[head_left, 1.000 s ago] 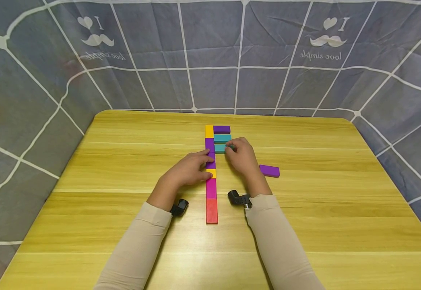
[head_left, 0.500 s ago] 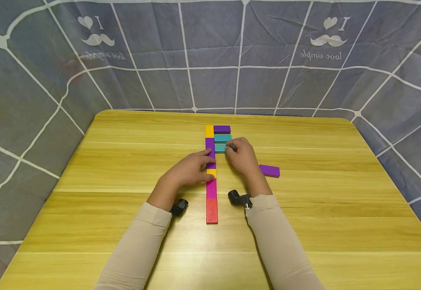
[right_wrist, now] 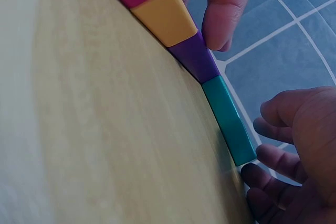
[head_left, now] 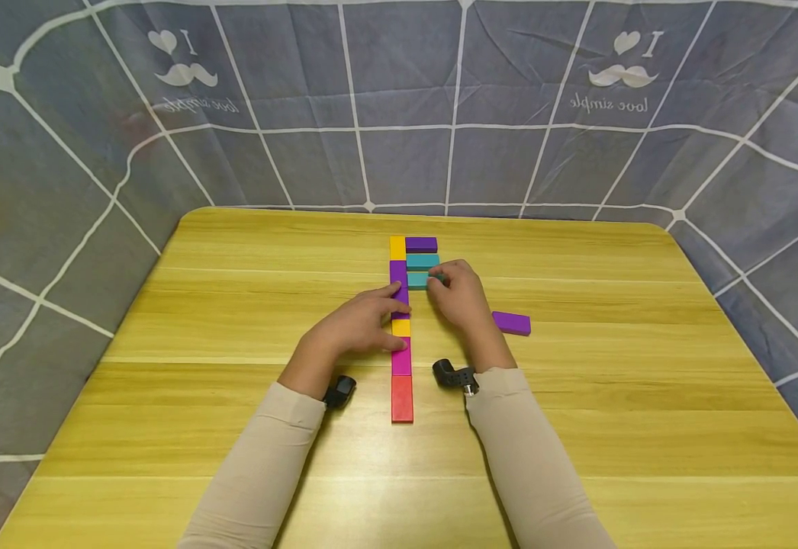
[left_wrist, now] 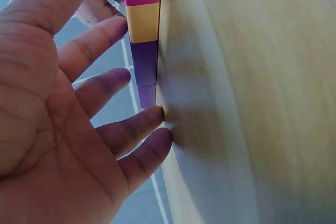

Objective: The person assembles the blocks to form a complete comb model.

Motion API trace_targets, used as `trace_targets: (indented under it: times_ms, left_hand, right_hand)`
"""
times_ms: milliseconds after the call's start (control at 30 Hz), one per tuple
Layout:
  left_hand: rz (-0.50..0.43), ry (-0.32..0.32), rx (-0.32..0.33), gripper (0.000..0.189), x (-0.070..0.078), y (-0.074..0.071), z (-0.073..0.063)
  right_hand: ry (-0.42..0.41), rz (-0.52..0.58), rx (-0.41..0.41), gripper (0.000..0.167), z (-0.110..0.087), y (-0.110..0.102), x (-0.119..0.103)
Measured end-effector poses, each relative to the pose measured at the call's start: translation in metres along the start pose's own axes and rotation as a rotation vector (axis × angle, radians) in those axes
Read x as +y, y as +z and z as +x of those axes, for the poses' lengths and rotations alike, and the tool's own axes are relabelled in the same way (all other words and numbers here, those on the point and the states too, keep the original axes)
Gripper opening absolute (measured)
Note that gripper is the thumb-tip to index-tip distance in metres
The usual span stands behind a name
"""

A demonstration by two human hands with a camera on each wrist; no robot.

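Observation:
A line of flat coloured blocks runs away from me: red [head_left: 402, 399], pink [head_left: 403, 363], yellow [head_left: 400, 328], two purple [head_left: 399, 272] and another yellow [head_left: 397, 248]. My left hand [head_left: 358, 320] rests along its left side with fingers spread. Its thumb overlaps the pink block and its fingertips overlap the purple ones. On the right side, a teal block [right_wrist: 231, 121] juts out from the line. My right hand [head_left: 459, 297] is at its outer end, fingers loosely bent; in the right wrist view the thumb stands apart from it.
Farther back, a second teal block [head_left: 423, 261] and a dark purple block [head_left: 421, 245] also jut right from the line. A loose purple block [head_left: 512, 323] lies right of my right wrist. Grey tile-patterned cloth [head_left: 399, 168] hangs behind the wooden table [head_left: 248, 305].
My left thumb has slid slightly toward me, from the nearer yellow block onto the pink one. The right hand and the blocks look unchanged.

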State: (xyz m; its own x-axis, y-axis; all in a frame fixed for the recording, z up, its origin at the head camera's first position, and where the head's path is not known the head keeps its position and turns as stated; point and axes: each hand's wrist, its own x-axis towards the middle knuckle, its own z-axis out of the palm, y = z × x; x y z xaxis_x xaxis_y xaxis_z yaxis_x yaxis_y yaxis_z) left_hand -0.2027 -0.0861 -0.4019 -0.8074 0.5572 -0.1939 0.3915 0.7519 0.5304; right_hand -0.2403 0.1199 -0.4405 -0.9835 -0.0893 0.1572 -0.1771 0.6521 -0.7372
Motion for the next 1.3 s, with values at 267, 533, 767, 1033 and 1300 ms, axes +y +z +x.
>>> trace_targets:
  times_ms: [267, 533, 767, 1033, 1300]
  left_hand:
    - [0.005, 0.001, -0.001, 0.058, -0.001, 0.0009, 0.0013]
    - [0.009, 0.011, 0.003, 0.057, -0.0007, 0.0004, 0.0013]
    - [0.008, 0.011, 0.005, 0.057, -0.0011, 0.001, 0.0013]
    - [0.002, 0.001, 0.002, 0.058, -0.0018, 0.0013, 0.0015]
    - [0.007, 0.003, -0.001, 0.062, -0.0018, 0.001, 0.0012]
  right_hand:
    - [0.006, -0.003, -0.001, 0.029, 0.0001, 0.0001, 0.0004]
    - [0.007, 0.0, 0.004, 0.027, -0.0003, 0.0, -0.0001]
    - [0.003, 0.004, 0.003, 0.028, -0.0004, -0.0005, -0.0003]
    - [0.004, -0.004, 0.0, 0.028, -0.0003, -0.0012, -0.0005]
    - [0.004, -0.01, 0.002, 0.028, 0.0001, -0.0003, 0.0]
